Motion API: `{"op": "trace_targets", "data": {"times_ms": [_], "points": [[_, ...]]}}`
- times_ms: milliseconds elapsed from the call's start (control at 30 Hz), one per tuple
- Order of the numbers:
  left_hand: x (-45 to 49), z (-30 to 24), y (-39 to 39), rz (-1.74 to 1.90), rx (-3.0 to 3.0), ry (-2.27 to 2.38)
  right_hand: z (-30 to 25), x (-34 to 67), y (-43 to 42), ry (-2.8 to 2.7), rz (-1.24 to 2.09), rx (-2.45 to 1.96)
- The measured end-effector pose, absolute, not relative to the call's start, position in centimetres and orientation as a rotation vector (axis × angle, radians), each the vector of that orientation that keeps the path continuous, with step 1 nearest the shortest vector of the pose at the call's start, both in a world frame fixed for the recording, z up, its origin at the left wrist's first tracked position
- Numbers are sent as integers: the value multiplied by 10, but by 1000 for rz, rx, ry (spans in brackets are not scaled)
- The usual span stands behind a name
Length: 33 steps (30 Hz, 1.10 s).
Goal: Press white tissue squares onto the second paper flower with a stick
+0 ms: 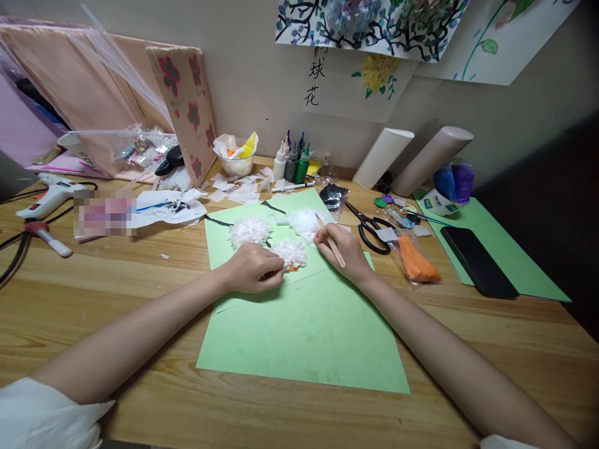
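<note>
A sheet of green paper (304,349) lies before me, with another green sheet's edge showing at its upper part. On it sit two fluffy white paper flowers, the left flower (249,231) and the lower flower (291,253), which has a bit of orange at its near edge. My left hand (256,268) rests beside them, fingers curled in; whatever they may hold is hidden. My right hand (349,252) grips a wooden pencil (335,251), its tip pointing up and away. White tissue pieces (303,223) lie just left of that hand.
Black scissors (369,227) and a bag of orange clay (418,262) lie to the right, near a black phone (477,259). Paint bottles (291,163), paper scraps (234,189) and a plastic bowl (235,163) stand behind. A glue gun (49,196) is far left.
</note>
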<state>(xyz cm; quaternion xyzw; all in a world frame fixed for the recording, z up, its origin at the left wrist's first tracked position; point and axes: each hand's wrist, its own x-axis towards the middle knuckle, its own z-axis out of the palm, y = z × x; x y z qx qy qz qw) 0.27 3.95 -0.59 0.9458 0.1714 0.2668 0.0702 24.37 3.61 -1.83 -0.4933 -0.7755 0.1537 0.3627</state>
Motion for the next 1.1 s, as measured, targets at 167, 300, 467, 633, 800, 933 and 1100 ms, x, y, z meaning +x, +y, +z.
{"op": "trace_targets", "data": {"times_ms": [167, 300, 467, 633, 800, 933, 1100], "points": [[2, -7, 39, 799, 2850, 518, -17, 242, 34, -1910, 357, -1272], [2, -7, 39, 807, 2847, 520, -17, 242, 34, -1876, 347, -1271], [2, -7, 40, 794, 2838, 519, -18, 243, 35, -1883, 340, -1264], [2, -6, 39, 785, 2828, 505, -19, 243, 36, -1878, 336, -1265], [2, -6, 39, 770, 2818, 502, -17, 242, 35, -1837, 312, -1296], [2, -6, 39, 783, 2822, 516, -15, 240, 33, -1758, 297, -1282], [2, -7, 38, 792, 2832, 537, -16, 241, 33, -1734, 315, -1303]]}}
